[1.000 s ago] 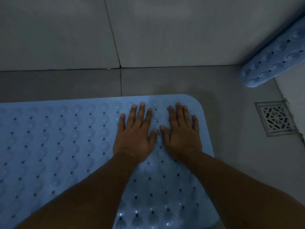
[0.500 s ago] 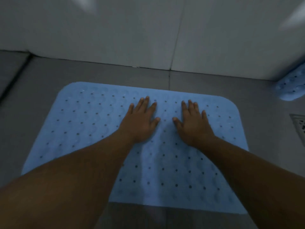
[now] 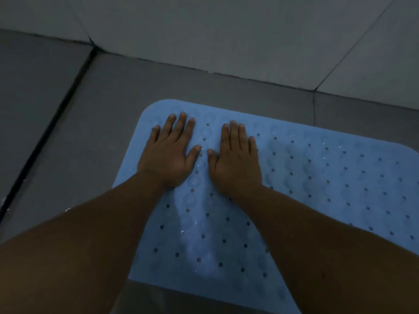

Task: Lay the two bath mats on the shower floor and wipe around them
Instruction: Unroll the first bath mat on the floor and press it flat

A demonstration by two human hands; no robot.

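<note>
evidently the left hand (image 3: pixel 169 155) and right hand (image 3: pixel 235 159), fingers flat and holding nothing, press the blue bath mat (image 3: pixel 317 182) onto the shower floor (image 3: pixel 108 123) by the wall; next probably needs the second mat, unseen.

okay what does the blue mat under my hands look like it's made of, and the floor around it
The blue mat looks like soft rubber or PVC with a matte finish: moulded bumps, rows of punched drain holes and rounded corners. It lies flat under both palms. The floor looks like large grey tile, smooth and dull, with dark grout lines; ceramic or stone, I cannot tell.
</note>
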